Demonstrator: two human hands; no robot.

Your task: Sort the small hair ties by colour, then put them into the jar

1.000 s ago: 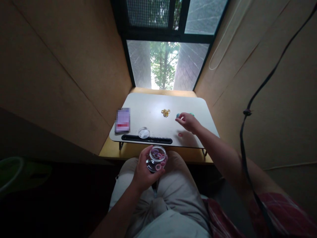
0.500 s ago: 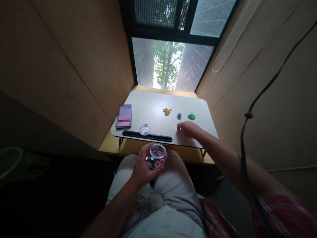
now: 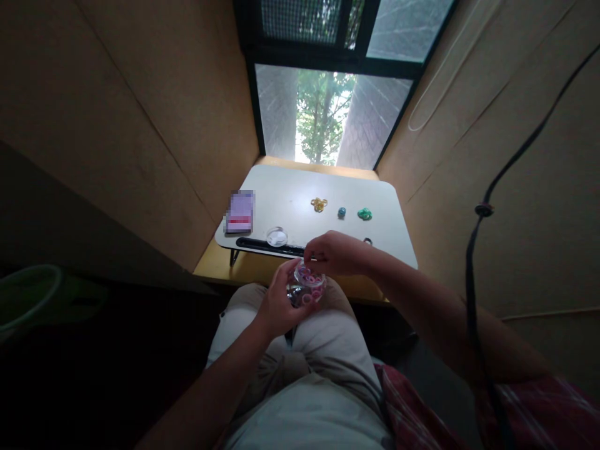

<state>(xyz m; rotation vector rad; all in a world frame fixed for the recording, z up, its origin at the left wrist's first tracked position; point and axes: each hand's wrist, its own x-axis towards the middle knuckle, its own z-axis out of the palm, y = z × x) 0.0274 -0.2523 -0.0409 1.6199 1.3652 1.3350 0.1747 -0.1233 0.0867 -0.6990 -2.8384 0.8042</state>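
My left hand (image 3: 280,303) is wrapped around a small clear jar (image 3: 300,292) above my lap. Pink and purple hair ties (image 3: 317,282) show inside it. Over the jar's mouth is my right hand (image 3: 334,251), its fingers curled in a pinch; whatever they may hold is hidden. On the white folding table (image 3: 276,194) lie a group of yellow hair ties (image 3: 319,204), a small blue bundle (image 3: 342,212) and a green group (image 3: 364,214). A dark ring (image 3: 368,241) shows just behind my right forearm. Left of my hands rests a round clear lid (image 3: 277,236).
A purple box-like item (image 3: 240,212), blurred, lies at the table's left. The black slot (image 3: 253,244) runs along its front edge. Walls stand close on both sides, with a window (image 3: 323,115) behind. A dark cord (image 3: 473,250) hangs at right; a green basket (image 3: 56,294) stands at left.
My right hand has moved left and toward me, from the table to the jar's mouth. A dark ring now shows on the table near where it was. My left hand keeps the jar.
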